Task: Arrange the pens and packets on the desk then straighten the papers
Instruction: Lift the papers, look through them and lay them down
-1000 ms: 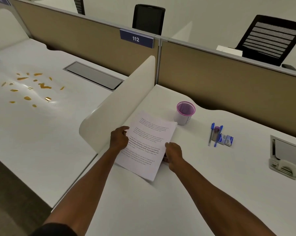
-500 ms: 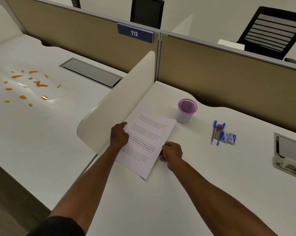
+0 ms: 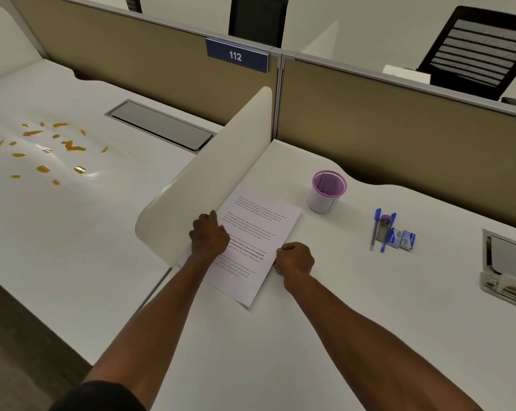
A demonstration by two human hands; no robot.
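Papers: the thin stack of white printed sheets (image 3: pixel 258 247) lies flat on the white desk (image 3: pixel 280 351), its left long edge run up against the low cream divider panel (image 3: pixel 215 173) — you seem to be using that panel as a fence to square the stack.
Left hand: your left hand (image 3: pixel 209 237) sits on the stack's left edge beside the panel, fingers curled down onto the paper, likely pinning it so the sheets do not slide; whether the thumb is under the edge I cannot tell.
Right hand: your right hand (image 3: pixel 295 259) is at the right long edge, fingers clenched with the tips at the paper's margin — it looks like a pinch on the edge, pushing the sheets toward the panel.
Pens and packets: the blue-capped clear pens (image 3: pixel 376 229) lie side by side, parallel, with the small blue-and-white packets (image 3: pixel 403 239) touching them on the right; that half of the job looks done.
Pen cup: the white cup with a purple mesh rim (image 3: pixel 328 191) stands upright, apart from the stack's far corner.
Judgement: the stack is angled to the desk's front edge, so it may need turning.
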